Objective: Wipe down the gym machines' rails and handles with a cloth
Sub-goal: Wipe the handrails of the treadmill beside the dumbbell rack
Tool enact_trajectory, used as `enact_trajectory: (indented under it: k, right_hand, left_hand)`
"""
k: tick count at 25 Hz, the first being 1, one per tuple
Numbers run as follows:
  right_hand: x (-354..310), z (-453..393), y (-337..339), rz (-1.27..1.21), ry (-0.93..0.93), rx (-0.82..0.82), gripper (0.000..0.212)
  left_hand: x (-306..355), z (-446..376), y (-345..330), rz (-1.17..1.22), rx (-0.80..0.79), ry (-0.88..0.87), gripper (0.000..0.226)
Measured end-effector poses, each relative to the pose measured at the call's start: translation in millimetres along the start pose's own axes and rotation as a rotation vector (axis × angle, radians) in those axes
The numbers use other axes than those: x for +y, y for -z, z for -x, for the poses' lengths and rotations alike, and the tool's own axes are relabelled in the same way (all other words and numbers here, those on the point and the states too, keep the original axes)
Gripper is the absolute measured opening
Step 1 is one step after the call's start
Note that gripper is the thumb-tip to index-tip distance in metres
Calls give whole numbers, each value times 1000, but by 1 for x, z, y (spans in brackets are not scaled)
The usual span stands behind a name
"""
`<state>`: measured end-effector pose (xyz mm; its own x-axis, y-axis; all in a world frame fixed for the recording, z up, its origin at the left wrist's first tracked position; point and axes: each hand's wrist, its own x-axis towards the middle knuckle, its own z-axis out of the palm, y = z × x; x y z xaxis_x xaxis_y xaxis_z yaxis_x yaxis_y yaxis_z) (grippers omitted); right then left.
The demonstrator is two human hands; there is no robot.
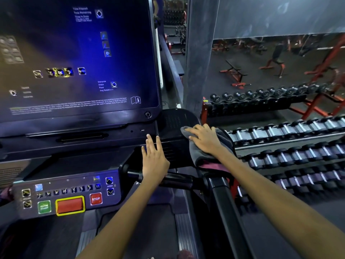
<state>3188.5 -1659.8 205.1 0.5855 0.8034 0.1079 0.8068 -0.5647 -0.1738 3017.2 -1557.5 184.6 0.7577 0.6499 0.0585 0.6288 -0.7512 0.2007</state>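
Right hand (204, 139) is flat on a grey cloth (207, 153), fingers straight, pressing it onto the black console corner (175, 120) of the treadmill, just right of the big screen (78, 58). Left hand (154, 157) rests fingers-out on the console beside it, holding nothing. Dumbbell rack (285, 139) sits off to the right.

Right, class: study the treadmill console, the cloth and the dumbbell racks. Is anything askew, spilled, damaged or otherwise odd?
Nothing stands out. The right hand presses the grey cloth on the console's corner, the left hand rests beside it, and the dumbbells sit racked in rows.
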Motion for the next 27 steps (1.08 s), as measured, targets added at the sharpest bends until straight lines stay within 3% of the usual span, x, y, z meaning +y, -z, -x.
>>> enact_trajectory:
  k: [9,16,23,27]
  right_hand:
    - [-1,16,1,111,256,34,37]
    - [-35,16,-13,413,445,98,39]
    - [-99,-5,-28,520,648,37,38]
    - [-113,-15,-28,645,780,-18,53]
  left_hand:
    - [2,8,6,3,70,2,73]
    - [-6,31,4,-25,138,23,67]
    - [-36,82,-23,-47,235,-138,62]
    - [-49,90,-23,-81,204,-207,62]
